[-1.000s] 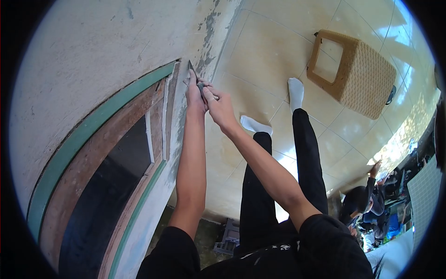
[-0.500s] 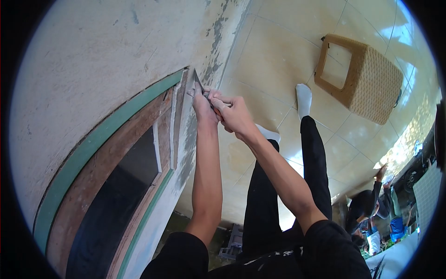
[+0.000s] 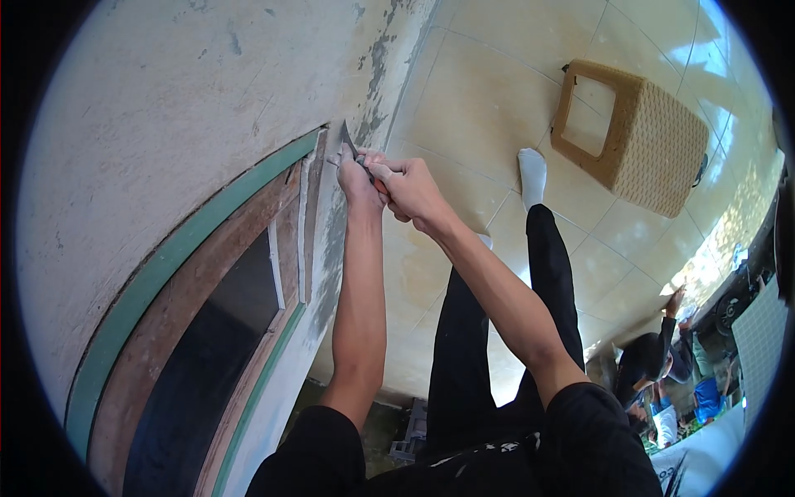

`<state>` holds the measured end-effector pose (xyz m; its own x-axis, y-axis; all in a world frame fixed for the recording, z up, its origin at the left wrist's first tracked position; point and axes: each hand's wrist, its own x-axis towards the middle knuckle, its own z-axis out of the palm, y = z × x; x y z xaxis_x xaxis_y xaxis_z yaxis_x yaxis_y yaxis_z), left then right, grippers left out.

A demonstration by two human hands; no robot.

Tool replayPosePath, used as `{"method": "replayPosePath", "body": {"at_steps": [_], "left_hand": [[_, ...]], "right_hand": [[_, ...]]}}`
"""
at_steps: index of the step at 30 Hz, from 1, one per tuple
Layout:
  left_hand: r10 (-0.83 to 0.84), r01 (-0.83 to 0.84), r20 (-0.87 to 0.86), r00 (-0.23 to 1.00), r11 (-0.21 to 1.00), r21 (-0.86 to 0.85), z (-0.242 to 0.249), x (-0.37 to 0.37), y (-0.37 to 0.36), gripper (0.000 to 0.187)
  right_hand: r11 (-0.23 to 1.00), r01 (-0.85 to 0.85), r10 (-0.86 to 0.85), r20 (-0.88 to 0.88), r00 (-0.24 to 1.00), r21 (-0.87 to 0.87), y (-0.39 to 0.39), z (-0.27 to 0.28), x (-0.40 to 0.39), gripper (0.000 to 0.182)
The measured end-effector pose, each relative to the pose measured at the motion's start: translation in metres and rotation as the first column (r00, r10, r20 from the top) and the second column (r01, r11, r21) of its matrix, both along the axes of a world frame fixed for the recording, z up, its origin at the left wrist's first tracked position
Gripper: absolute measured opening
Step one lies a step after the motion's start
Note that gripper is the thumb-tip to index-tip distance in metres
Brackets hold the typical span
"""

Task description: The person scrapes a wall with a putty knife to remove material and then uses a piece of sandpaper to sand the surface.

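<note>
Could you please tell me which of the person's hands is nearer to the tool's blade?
The left hand is nearer: its fingers sit right by the base of the blade. The right hand is farther back, at the orange handle.

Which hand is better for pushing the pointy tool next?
Probably the right hand: it seems wrapped round the orange handle, while the left hand is up front near the blade, closer to the wall.
</note>
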<state>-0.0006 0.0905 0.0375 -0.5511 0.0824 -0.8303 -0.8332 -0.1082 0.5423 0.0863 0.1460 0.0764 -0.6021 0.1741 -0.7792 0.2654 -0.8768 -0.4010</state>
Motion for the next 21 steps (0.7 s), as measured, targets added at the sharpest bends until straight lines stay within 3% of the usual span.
{"method": "replayPosePath", "body": {"at_steps": [2,4,6,9,10,12,14,16,17,18,19,20,21], "left_hand": [[-0.028,0.026,0.037,0.999,0.998,0.055,-0.019,-0.007,-0.003,0.032],[-0.090,0.086,0.040,0.995,0.993,0.080,-0.047,-0.016,0.005,0.030],[-0.032,0.016,0.122,0.992,0.991,0.130,-0.074,-0.016,0.007,0.030],[-0.033,0.022,0.107,0.994,0.994,0.104,-0.087,-0.005,0.005,0.041],[-0.033,0.021,0.113,0.993,0.994,0.111,-0.073,0.000,0.008,0.041],[-0.087,0.085,0.042,0.995,0.996,0.032,-0.040,0.008,0.006,0.037],[-0.148,0.148,0.023,0.989,0.989,-0.002,-0.022,0.009,0.003,0.047],[-0.183,0.182,-0.011,0.983,0.983,-0.025,0.015,0.015,0.020,0.051],[-0.238,0.239,-0.018,0.971,0.971,0.023,0.026,0.012,0.023,0.052],[-0.238,0.238,-0.026,0.971,0.971,0.017,0.028,0.008,0.025,0.052],[-0.277,0.278,-0.041,0.960,0.960,0.018,0.028,0.005,0.028,0.052],[-0.315,0.317,-0.056,0.947,0.948,0.022,0.027,0.002,0.033,0.052],[-0.324,0.326,-0.045,0.945,0.944,0.048,0.026,0.003,0.035,0.051]], "right_hand": [[0.994,0.011,-0.014,0.029,0.999,0.111,-0.007,-0.017,-0.007,0.037],[0.998,0.002,-0.007,0.072,0.997,0.060,0.009,-0.035,-0.012,0.036],[1.000,-0.003,0.002,0.112,0.994,0.008,0.014,-0.048,-0.013,0.035],[0.993,-0.027,0.013,0.124,0.992,0.112,0.012,-0.058,-0.001,0.034],[0.992,-0.029,0.013,0.130,0.991,0.119,0.006,-0.056,0.003,0.034],[0.920,-0.041,0.000,0.104,0.995,0.389,-0.011,-0.046,0.006,0.029],[0.908,-0.052,0.014,0.093,0.996,0.416,-0.015,-0.027,0.012,0.029],[0.682,0.044,-0.058,-0.006,0.998,0.730,-0.018,-0.013,0.015,0.031],[0.682,0.052,-0.059,-0.016,0.998,0.730,-0.013,-0.006,0.017,0.031],[0.892,0.018,-0.028,0.015,0.999,0.452,0.002,0.015,0.020,0.035],[0.993,-0.019,0.015,0.036,0.999,0.119,0.010,0.028,0.021,0.040],[0.993,-0.020,0.017,0.032,0.999,0.119,0.012,0.026,0.019,0.040],[0.970,0.023,-0.021,-0.009,1.000,0.242,0.015,0.022,0.017,0.040]]}}
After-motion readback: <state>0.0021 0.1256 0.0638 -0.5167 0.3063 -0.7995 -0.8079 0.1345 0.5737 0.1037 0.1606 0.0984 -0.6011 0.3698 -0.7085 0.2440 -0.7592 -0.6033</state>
